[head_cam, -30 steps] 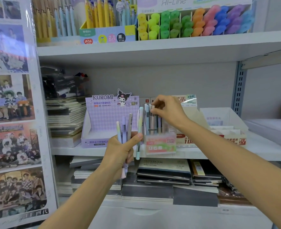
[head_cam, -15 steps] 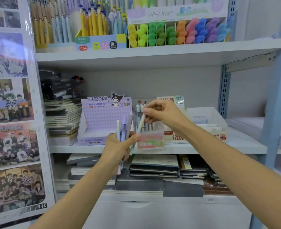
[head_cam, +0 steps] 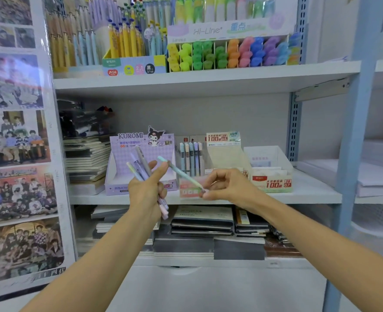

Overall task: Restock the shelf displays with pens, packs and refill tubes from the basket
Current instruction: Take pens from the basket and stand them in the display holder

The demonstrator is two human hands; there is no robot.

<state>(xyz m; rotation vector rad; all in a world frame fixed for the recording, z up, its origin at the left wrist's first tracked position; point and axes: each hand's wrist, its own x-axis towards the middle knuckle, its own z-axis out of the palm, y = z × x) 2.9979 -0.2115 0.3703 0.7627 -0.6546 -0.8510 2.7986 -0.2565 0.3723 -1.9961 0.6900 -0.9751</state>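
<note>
The left hand (head_cam: 147, 192), forearm slanting up, is curled tight round a fan of pastel pens (head_cam: 138, 166) that stick up above the fist, thumb stretched rightward. From that thumb's tip the mint pen (head_cam: 181, 173) slants down into the right hand (head_cam: 229, 188), whose thumb and forefinger pinch its lower end. Half a second ago this hand was higher, pinching the pen's top end; it has since dropped.

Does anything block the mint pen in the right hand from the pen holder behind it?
Nothing visible does. The right hand pinches the mint pen tilted just before the pen holder; the left hand, gripping spare pens, is beside it.
</note>
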